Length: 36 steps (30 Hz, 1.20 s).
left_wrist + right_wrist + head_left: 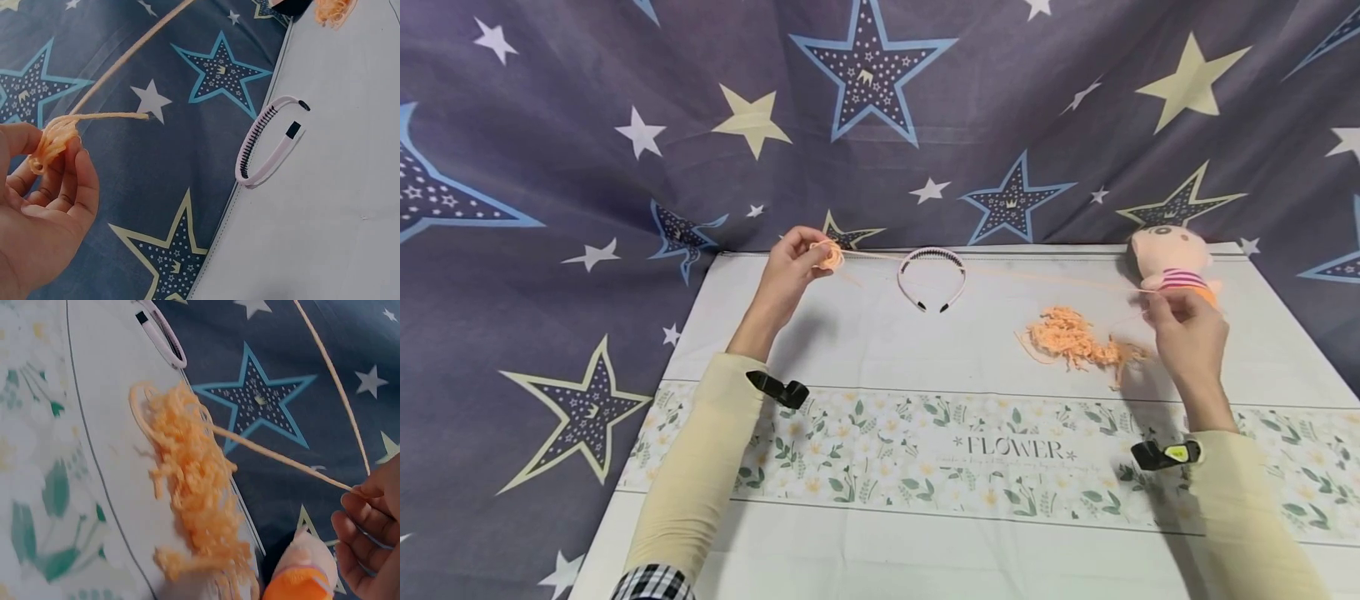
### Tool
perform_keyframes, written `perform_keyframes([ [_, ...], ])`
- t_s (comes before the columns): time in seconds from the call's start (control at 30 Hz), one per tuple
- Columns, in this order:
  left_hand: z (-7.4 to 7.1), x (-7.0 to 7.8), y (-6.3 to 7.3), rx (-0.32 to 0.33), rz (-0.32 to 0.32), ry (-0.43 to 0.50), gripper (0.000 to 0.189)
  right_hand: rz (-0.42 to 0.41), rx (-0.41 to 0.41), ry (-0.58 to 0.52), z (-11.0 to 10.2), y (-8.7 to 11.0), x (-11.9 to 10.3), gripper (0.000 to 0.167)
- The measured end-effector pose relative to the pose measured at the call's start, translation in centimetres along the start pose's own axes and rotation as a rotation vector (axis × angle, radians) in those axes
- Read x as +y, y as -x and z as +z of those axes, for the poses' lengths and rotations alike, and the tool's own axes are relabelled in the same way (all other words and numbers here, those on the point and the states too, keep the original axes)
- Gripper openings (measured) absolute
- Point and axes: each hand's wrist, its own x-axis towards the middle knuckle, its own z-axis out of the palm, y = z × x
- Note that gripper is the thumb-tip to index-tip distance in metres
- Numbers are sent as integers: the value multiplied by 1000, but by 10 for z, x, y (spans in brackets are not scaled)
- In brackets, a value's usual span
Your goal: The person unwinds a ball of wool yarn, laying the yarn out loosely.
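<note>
In the head view my left hand (790, 271) pinches a small wound bundle of orange yarn (829, 255) between thumb and fingers. A short loose yarn end sticks out of it in the left wrist view. One strand of yarn (128, 56) runs taut from the bundle across to my right hand (1191, 333), which pinches it between thumb and forefinger. From those fingertips the strand continues down to a tangled heap of orange yarn (194, 469) on the table, left of my right hand. Both hands are raised above the table.
A pale pink headband (932, 254) with dark inner teeth lies between the hands near the table's back edge. Behind my right hand sits a plush doll (1172, 254) with a striped top. A star-patterned curtain (700, 50) hangs behind the white, flower-banded tablecloth (925, 542).
</note>
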Motion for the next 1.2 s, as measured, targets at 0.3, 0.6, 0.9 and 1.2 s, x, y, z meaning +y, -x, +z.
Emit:
perform_keyframes([
  [0.3,-3,1,0,6,-3,3,6,131,80,55,-19,-8,19,30],
  [0.6,-4,1,0,12,7,15,7,248,70,22,-35,-9,32,12],
  [0.9,-4,2,0,24,6,17,6,265,65,88,-44,-11,40,12],
  [1.2,-2,2,-1,20,22,11,5,119,-141,302,-36,-2,39,43],
])
